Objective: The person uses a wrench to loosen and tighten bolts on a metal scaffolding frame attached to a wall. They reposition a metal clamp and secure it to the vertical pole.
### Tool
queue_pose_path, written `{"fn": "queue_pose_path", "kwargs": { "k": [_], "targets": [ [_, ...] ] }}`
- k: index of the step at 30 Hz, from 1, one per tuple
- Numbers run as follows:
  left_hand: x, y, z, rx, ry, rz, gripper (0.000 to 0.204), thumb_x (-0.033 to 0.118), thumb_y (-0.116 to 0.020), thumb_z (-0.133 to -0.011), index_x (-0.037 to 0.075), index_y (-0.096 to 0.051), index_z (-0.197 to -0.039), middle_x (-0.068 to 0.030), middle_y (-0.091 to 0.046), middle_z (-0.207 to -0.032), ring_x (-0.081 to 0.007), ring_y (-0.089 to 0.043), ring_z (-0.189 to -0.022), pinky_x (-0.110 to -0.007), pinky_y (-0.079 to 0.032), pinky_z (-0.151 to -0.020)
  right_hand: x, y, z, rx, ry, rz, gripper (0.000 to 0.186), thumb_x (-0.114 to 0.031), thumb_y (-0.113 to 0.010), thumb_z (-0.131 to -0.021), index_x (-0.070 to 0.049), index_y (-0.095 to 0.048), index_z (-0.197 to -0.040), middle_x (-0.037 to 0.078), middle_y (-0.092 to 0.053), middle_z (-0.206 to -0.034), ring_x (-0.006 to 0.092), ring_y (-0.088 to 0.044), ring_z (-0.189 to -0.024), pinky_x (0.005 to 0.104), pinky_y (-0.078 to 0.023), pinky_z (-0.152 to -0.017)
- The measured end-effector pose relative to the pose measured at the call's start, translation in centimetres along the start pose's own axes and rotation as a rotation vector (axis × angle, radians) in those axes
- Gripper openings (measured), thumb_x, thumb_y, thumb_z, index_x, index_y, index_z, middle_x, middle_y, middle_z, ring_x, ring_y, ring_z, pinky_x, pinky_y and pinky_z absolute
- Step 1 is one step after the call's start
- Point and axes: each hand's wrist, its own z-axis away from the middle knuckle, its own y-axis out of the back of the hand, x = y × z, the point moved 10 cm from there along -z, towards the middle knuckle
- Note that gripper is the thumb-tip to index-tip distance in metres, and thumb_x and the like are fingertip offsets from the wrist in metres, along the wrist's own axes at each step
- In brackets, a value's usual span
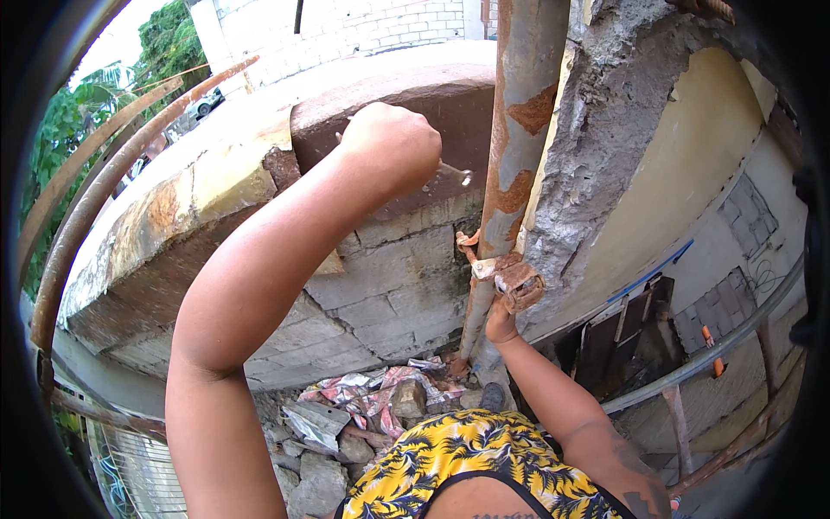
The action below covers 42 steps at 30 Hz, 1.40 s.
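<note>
Outdoors, beside a block wall (389, 318) with rubble (320, 484) along its foot. From the head view, holding a metal tool (451, 172) in the left hand's (393, 147) closed grip, before the brown ledge (467, 125) along the wall's top edge. With the right hand (501, 322), touching from below a rusty clamp (520, 287) on the upright pipe (522, 95) near its lower end; impossible to tell whether closed, fingers partly hidden.

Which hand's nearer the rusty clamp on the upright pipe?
Right. The right hand is right at the underside of the rusty clamp, partly hidden by it; the left hand is apart from it, higher and further left, closed around a metal tool.
</note>
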Motion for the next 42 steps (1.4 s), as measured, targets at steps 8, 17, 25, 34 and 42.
{"fn": "queue_pose_path", "kwargs": {
  "k": [8,17,25,34,42],
  "targets": [
    [3.3,-13.9,15.4,0.935,0.347,1.529,0.027,0.021,-0.055,-0.109,0.000,-0.066,-0.097,-0.0036,-0.061,-0.067,-0.0086,-0.056,-0.056,-0.028,-0.046,-0.052,-17.1,0.1,5.6,0.291,0.256,0.272,0.071,-0.057,-0.049,-0.105,0.002,-0.041,-0.145,0.016,-0.051,-0.139,0.0269,-0.051,-0.130,0.0437,-0.039,-0.111],
    [15.8,-3.9,16.1,0.832,-0.295,1.227,0.026,0.028,-0.069,-0.097,0.005,-0.067,-0.108,-0.0100,-0.065,-0.092,-0.0230,-0.063,-0.079,-0.037,-0.050,-0.070,-32.5,-9.0,6.3,-0.117,0.557,0.113,0.047,-0.045,-0.040,-0.112,-0.002,-0.056,-0.116,0.019,-0.069,-0.103,0.0309,-0.068,-0.091,0.0470,-0.052,-0.089],
    [14.3,-16.2,1.6,0.550,0.304,2.583,0.063,0.054,-0.030,-0.112,-0.001,-0.060,-0.123,-0.0117,-0.068,-0.112,-0.0188,-0.064,-0.099,-0.036,-0.051,-0.093,-24.5,-2.2,-3.1,0.219,-0.076,0.236,0.051,-0.042,-0.043,-0.114,-0.001,-0.060,-0.138,-0.002,-0.060,-0.086,0.0013,-0.040,-0.059,0.0193,-0.036,-0.056],
    [14.3,-18.0,-1.7,0.453,0.090,2.683,0.043,0.034,-0.040,-0.111,0.002,-0.063,-0.129,-0.0104,-0.072,-0.120,-0.0179,-0.070,-0.103,-0.034,-0.056,-0.091,-20.6,-4.3,-5.5,0.081,-0.192,0.049,0.048,-0.038,-0.049,-0.113,0.000,-0.061,-0.140,-0.005,-0.056,-0.091,0.0052,-0.048,-0.083,0.0245,-0.043,-0.076],
    [13.7,-17.4,-1.5,0.420,0.139,2.581,0.037,0.028,-0.047,-0.107,0.001,-0.064,-0.126,-0.0108,-0.071,-0.115,-0.0183,-0.070,-0.102,-0.036,-0.057,-0.090,-20.8,-3.3,-4.7,0.132,-0.065,0.314,0.047,-0.039,-0.048,-0.112,0.002,-0.064,-0.129,0.009,-0.068,-0.113,0.0169,-0.061,-0.105,0.0320,-0.048,-0.094]
  ]
}}
